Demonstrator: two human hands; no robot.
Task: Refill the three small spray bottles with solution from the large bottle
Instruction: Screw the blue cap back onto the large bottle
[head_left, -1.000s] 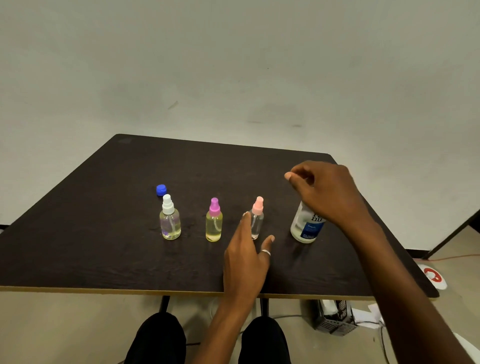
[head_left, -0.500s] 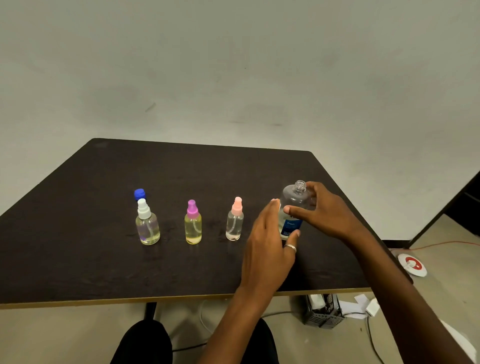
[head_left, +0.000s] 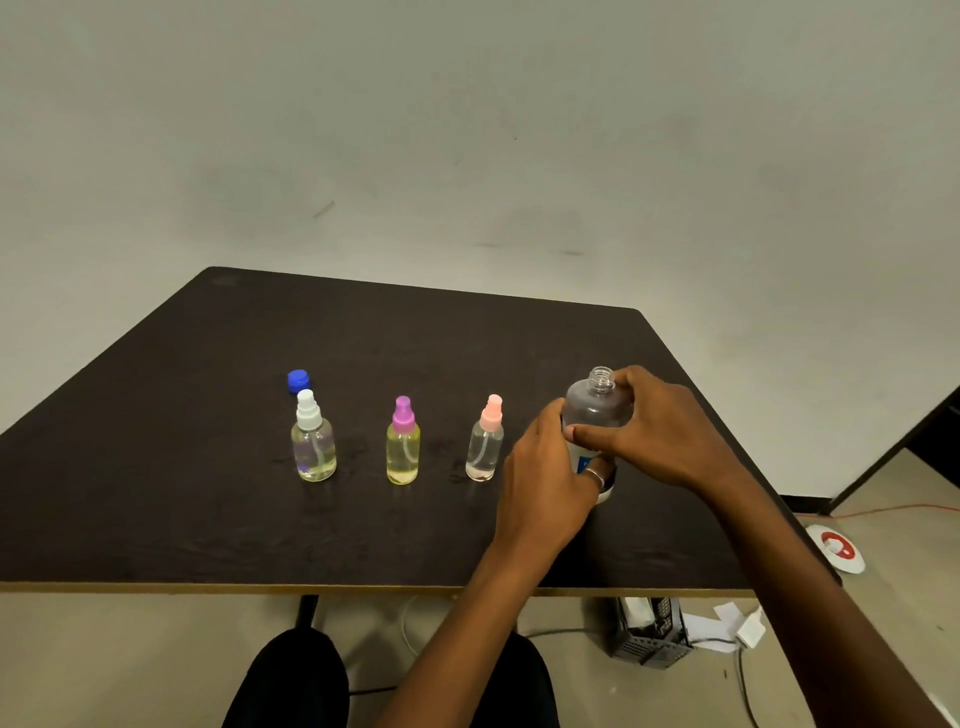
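Standing upright near the right edge of the dark tabletop, the large bottle is held by both hands. Its threaded neck is uncapped, and the clear upper body is seen above a white and blue label that is mostly hidden. The left hand is wrapped about the lower body from the near left side, with a ringed digit curled across the label; its grip is closed on the bottle. The right hand is set on the shoulder from the right, with the thumb laid across the front and the fingers curled behind the neck, so that grip too is clamped on the bottle.

Three small spray bottles are lined up to the left, upright and apart from one another. The pink-capped spray bottle is just beside the left hand, with only a little liquid at its bottom. The purple-capped spray bottle, filled with yellowish liquid, is placed in the middle. The white-capped spray bottle is farthest left. A blue cap is seen just behind the white-capped one. On the floor to the right, a black crate and a red and white disc are seen.
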